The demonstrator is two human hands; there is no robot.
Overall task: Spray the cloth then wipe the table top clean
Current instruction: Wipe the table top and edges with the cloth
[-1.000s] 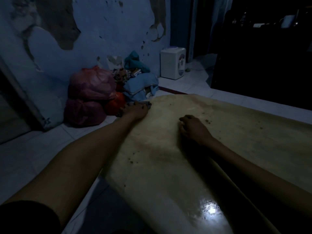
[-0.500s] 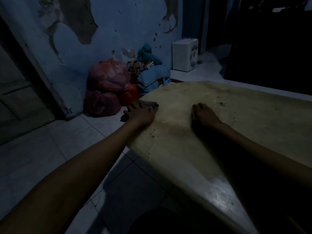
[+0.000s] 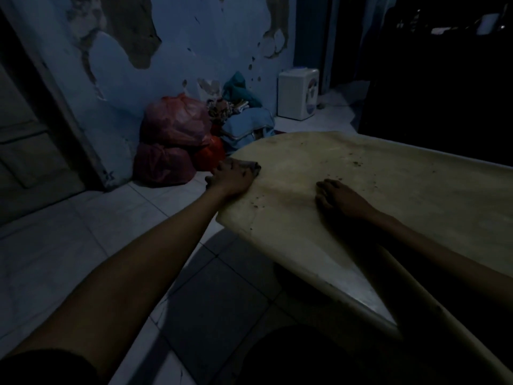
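The yellowish table top [image 3: 361, 190] fills the right half of the dim view and carries small dark specks. My left hand [image 3: 231, 180] lies at its left edge and presses a dark cloth [image 3: 254, 168] flat against the surface; only a corner of the cloth shows past my fingers. My right hand [image 3: 337, 197] rests on the table further right, fingers loosely bent, holding nothing. No spray bottle is in view.
Red plastic bags [image 3: 175, 137] and a pile of blue fabric [image 3: 247, 126] sit on the floor against the peeling wall beyond the table. A white water dispenser [image 3: 298, 97] stands further back. Pale floor tiles [image 3: 83, 232] lie left of the table.
My left hand with the cloth has slid toward the table's left edge. The camera has swung left, showing more floor. My right hand stays resting in place.
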